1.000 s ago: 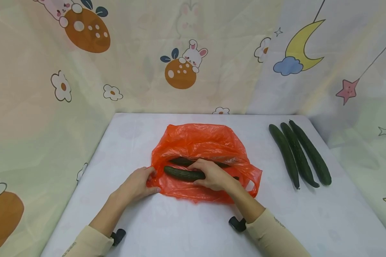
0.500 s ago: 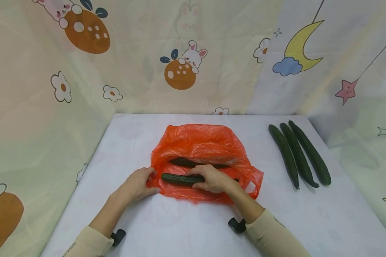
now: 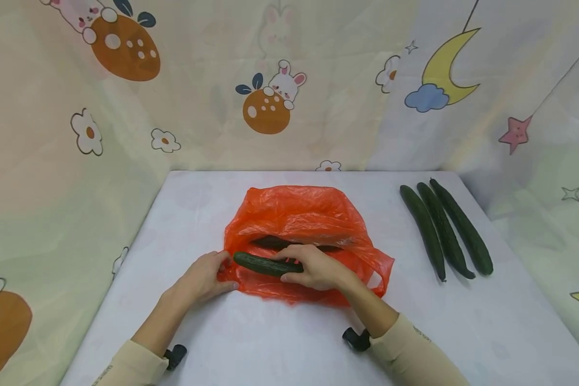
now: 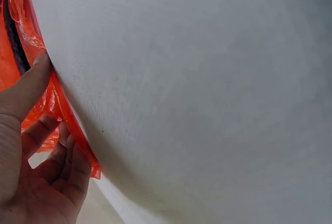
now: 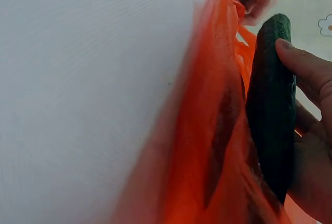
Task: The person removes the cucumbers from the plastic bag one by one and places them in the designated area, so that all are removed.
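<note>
An orange plastic bag (image 3: 294, 206) lies on the table with its mouth spread towards me. My right hand (image 3: 318, 271) grips a green cucumber (image 3: 258, 263) by its middle, over the bag's opening; its left end is raised near my other hand. In the right wrist view the thumb lies along the cucumber (image 5: 272, 99). Behind it, another dark green cucumber (image 3: 270, 243) shows partly inside the bag, the rest hidden by plastic and my hand. My left hand (image 3: 205, 276) pinches the bag's left edge; the left wrist view shows thumb and fingers on the film (image 4: 78, 130).
Three long cucumbers (image 3: 445, 230) lie side by side at the right of the white table (image 3: 270, 343). A printed cloth (image 3: 198, 80) rises behind the table and at both sides. The bag's handle loop (image 3: 378, 276) lies at its right.
My right hand has drawn the cucumber a little to the left and lifted its left end out of the bag's opening. The left hand keeps its place at the bag's edge.
</note>
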A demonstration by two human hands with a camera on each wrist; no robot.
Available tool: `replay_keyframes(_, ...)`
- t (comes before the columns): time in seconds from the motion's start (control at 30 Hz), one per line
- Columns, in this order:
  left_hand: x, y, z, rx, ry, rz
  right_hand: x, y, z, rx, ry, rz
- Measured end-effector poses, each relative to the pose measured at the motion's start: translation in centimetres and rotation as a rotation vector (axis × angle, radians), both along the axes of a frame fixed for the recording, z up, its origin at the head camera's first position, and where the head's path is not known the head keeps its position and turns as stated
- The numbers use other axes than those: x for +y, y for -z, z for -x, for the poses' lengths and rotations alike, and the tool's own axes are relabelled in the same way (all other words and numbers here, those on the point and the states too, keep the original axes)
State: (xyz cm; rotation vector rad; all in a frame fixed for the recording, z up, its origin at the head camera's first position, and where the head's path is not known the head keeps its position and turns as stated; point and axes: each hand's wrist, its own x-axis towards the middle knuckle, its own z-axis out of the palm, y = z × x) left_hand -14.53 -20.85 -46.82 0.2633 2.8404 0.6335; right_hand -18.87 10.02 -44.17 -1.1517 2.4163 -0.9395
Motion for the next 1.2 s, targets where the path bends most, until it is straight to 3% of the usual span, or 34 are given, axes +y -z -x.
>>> replay_keyframes(0.27,-0.1,0.1,0.0,0.011,0.016,-0.007,0.0,-0.9,-0.2,-0.017,0.006,0.041)
replay_keyframes(0.47,-0.2,0.1,0.0,0.018,0.031,-0.004,0.2,-1.5,-0.4,-0.083,0.039,0.135)
replay_keyframes(0.9,-0.2,0.1,0.1,0.030,0.036,-0.018,1.0,-4.4,-0.6,-0.253,0.078,0.295)
replay_keyframes(1.2,0.0,-0.3,0.3,0.003,0.046,-0.003,2.6,-6.3,-0.3,-0.232,0.110,0.338)
